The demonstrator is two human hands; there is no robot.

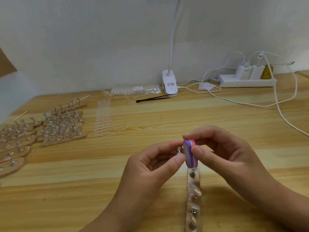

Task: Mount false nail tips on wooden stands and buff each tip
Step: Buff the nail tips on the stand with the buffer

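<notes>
Table: pale striped wooden tabletop (167,118), filling the lower half of the view.
Wall: plain white wall (100,39) behind it, from 10 to 2 o'clock.
Filled stands: a crowd of flat wooden stands with metal pegs and clear nail tips (61,126), lying at 9 o'clock, well apart from the hands.
Right hand (222,153): at 4 o'clock, thumb and forefinger pinching the buffer by its edges, the other fingers curled behind.
Left hand (150,166): at 6 o'clock, thumb and fingertips pinching the peg.
Lamp: white clip-on lamp with a bendy neck (169,82), at 12 o'clock by the wall.
Power strip: white power strip carrying two white chargers (247,82), at 2 o'clock.
Cable: white cable (250,104) looping over the table from the strip.
Loose tips: strips of clear false nail tips (103,118), at 10 o'clock, just beside the filled stands.
Near stand: narrow wooden stand with pegs and mounted clear tips (188,185), at 5 o'clock, running lengthways below the hands.
Bag: clear packet of nail tips (135,90), at 11 o'clock near the lamp clip.
Tweezers: black tweezers (153,98), just in front of the packet.
Buffer: oval purple, white and pink buffing block (189,151), held on edge between the two hands, its face against the peg's top.
Peg: small silver metal peg (179,149), held above the table; whether a tip sits on it is hidden by the buffer.
</notes>
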